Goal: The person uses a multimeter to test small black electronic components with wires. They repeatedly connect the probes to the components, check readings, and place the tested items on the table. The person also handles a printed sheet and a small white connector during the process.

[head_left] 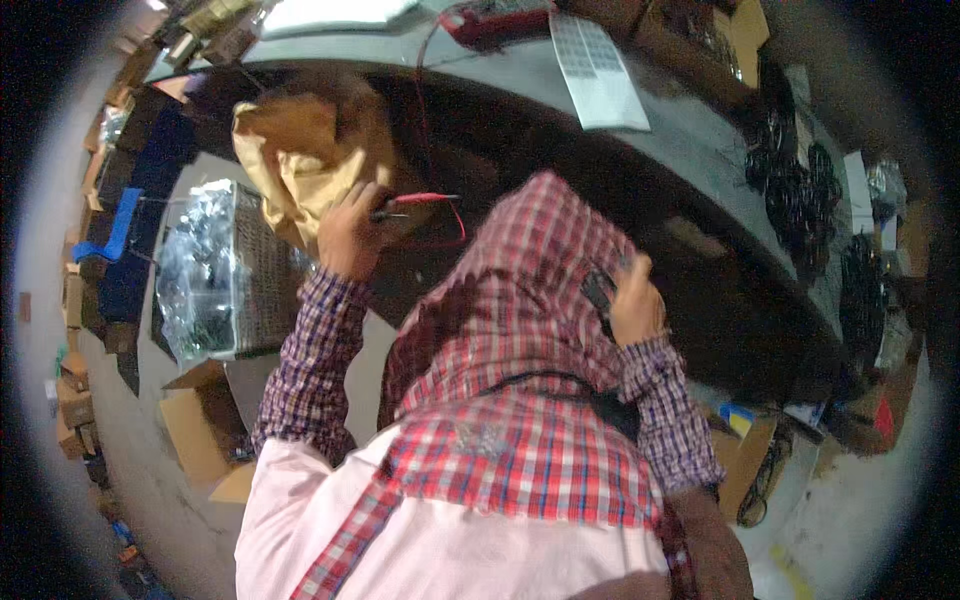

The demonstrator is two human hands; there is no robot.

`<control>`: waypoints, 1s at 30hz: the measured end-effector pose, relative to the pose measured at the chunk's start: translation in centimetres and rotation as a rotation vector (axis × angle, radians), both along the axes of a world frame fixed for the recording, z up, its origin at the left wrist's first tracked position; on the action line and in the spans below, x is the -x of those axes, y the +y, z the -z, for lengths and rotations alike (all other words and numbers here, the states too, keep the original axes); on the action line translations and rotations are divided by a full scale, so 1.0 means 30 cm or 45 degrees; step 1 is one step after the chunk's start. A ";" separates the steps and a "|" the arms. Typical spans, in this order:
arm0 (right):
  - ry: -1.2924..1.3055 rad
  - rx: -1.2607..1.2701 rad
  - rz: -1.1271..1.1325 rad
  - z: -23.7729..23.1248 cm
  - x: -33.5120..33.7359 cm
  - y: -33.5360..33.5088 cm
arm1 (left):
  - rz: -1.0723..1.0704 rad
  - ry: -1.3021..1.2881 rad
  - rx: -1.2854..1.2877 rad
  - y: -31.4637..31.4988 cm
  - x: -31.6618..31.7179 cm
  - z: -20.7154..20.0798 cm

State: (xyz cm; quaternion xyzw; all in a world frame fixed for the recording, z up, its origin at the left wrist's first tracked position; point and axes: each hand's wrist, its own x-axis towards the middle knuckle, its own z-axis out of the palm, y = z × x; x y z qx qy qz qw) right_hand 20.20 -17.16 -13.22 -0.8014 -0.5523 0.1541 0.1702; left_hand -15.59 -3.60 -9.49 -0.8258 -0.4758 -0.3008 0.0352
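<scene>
My left hand [350, 235] is closed around a red test probe [425, 198] and a black one [385, 215], their tips pointing right. Just beyond it, a crumpled brown paper bag [300, 165] bulges at the table's near edge; I cannot tell whether the fingers touch it. A red lead [421, 110] hangs over that edge from a red device [495, 27] on the table. My right hand [638, 305] is at my lap's right side, fingers curled around a small black object [600, 288] whose kind is unclear. A red checked apron [530, 300] covers my lap.
A grey table [690, 135] curves across the front, with a printed sheet [600, 75] overhanging its edge. Black cable bundles [800, 190] lie to the right. On the left stands a plastic-covered crate [225, 270]. Open cardboard boxes [205, 415] flank me.
</scene>
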 end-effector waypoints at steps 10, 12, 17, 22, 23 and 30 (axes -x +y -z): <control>0.321 -0.353 0.219 -0.015 -0.110 -0.006 | -0.204 -1.145 0.606 0.628 0.428 -0.361; 0.358 -0.330 0.267 -0.012 -0.111 -0.010 | -0.173 -0.612 0.362 0.890 0.534 -0.506; 0.380 -0.295 0.298 -0.076 -0.116 0.002 | 0.020 -1.111 0.641 1.042 0.250 -0.911; 0.242 -0.378 0.470 0.027 -0.187 -0.041 | 0.803 -0.951 1.102 0.981 -0.156 -0.865; 0.288 -0.335 0.492 -0.004 -0.180 -0.024 | 0.787 -0.918 1.082 0.923 -0.228 -0.872; 0.016 -0.267 0.497 0.013 -0.193 -0.029 | 1.193 -1.136 1.934 0.858 -0.986 -0.853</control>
